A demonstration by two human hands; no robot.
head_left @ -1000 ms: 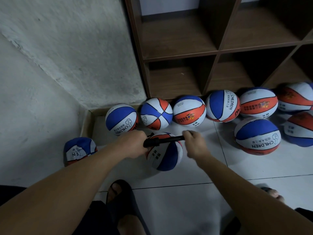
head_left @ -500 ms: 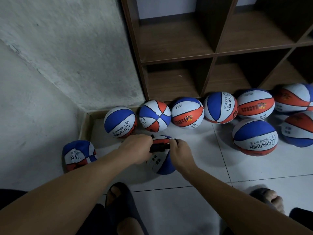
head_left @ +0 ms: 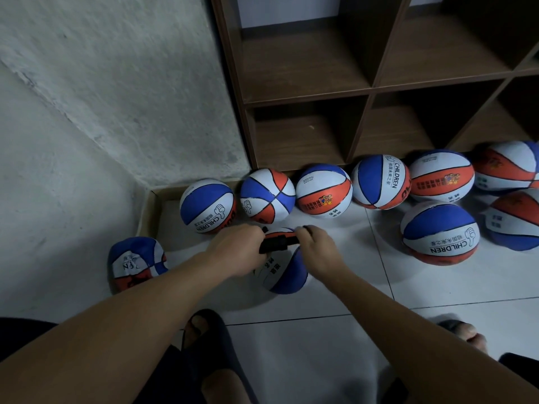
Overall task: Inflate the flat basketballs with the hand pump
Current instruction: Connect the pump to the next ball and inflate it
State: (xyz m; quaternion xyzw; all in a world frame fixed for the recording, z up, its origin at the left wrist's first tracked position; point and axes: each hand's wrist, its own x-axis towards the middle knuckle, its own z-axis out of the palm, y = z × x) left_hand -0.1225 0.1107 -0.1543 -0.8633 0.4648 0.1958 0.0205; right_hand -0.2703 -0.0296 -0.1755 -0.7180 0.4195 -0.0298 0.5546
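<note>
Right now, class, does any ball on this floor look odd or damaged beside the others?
Yes. The ball at far left against the wall is crumpled and caved in, plainly flat, while the row of balls along the shelf looks round. Both hands work the pump over another ball.

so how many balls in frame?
9: a flat one by the wall, one under the hands, five along the shelf, two front right. More may sit past the right edge.

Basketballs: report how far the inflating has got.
Done: several round balls line the shelf, such as one. In hand: the left hand and right hand grip the pump over a ball. Left: one crumpled ball.
</note>
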